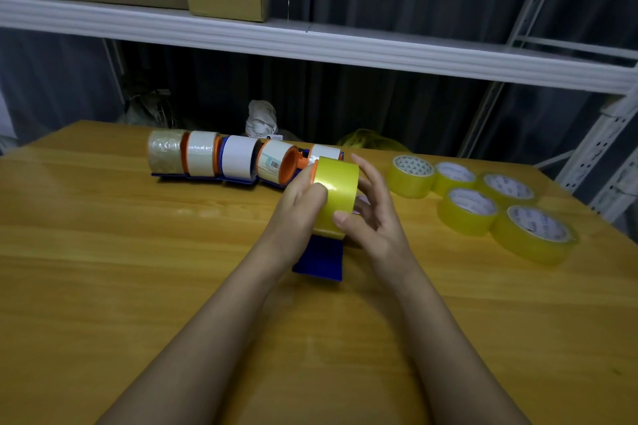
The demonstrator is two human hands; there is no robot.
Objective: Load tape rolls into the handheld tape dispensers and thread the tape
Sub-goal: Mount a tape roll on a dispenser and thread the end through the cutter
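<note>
- Yellow tape roll [336,195] sits on the blue dispenser [319,257] at table centre, between both hands, roll axis running left-right, orange hub [313,172] showing on its left side.
- Left hand [300,200] grips the roll's left face, thumb curled over the tread.
- Right hand [371,207] cups the right face, thumb on the tread near the bottom, fingers mostly straight; looks like a loose hold.
- Tape end: can't tell where it is.
- Judgement: roll seated, threading comes next; right thumb is nearest the lower tread.
- Five spare yellow rolls [467,210] lie to the right; loaded dispensers [238,160] are lined up behind.
</note>
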